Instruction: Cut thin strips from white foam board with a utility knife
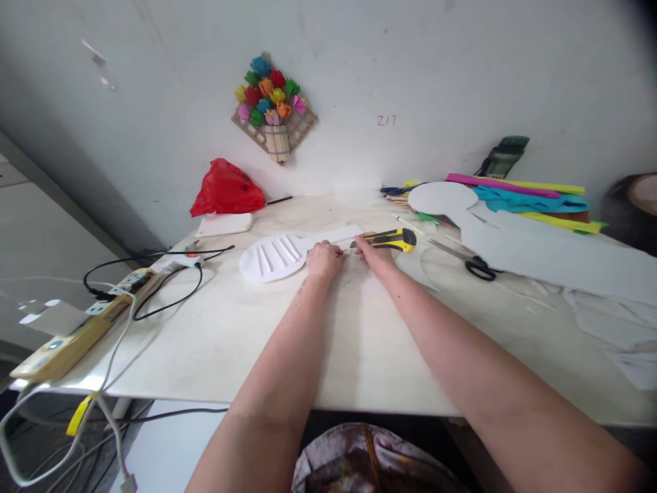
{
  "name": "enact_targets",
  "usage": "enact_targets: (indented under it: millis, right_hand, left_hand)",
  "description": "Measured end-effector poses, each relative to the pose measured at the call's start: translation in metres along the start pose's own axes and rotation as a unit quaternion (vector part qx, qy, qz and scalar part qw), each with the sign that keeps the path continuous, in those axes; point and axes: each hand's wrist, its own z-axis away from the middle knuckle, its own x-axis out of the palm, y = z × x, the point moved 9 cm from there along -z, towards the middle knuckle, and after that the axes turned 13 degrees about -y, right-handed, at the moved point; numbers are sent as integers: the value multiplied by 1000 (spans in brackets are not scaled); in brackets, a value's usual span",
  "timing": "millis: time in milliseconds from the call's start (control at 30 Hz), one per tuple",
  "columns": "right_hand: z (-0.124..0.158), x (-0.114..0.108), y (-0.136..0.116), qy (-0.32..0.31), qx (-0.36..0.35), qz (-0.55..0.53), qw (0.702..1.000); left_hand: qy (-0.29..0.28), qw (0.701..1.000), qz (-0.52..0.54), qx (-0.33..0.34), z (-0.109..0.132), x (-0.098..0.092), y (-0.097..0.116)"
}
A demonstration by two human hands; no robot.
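Note:
My right hand (374,253) is closed around the front part of a yellow and black box cutter (395,239). Its blade end points left, toward my other hand. Close by, my left hand (324,261) has its fingers bent together at the table top; whatever they pinch is too small to make out. Just left of it lies a white paddle-shaped foam board cutout (272,270), a round piece with several thin white strips across it. Its straight handle (339,234) runs to the right behind both hands.
Black-handled scissors (475,266) lie right of my hands. Beyond are large white sheets (554,243), a white disc (442,198) and coloured paper (534,198). A red plastic bag (226,188) rests at the back left. A power strip (82,329) with cables lines the left edge.

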Motion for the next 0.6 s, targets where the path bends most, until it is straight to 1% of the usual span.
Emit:
enact_targets:
  millis: [100,233,433,600]
  right_hand:
    - [-3,3,3,-15,-5,17,1000]
    - [-3,4,2,-22,-15,23,999]
    - [-2,5,1,-30,-19,20,999]
    - [-4,8,2,-45,-16,31,998]
  left_hand:
    - [5,1000,-12,3,1,0,1]
    - [-7,1000,-29,-7,1,1,2]
    - [-13,996,-89,-5,5,0,13]
    - [-10,996,-89,-5,4,1,14]
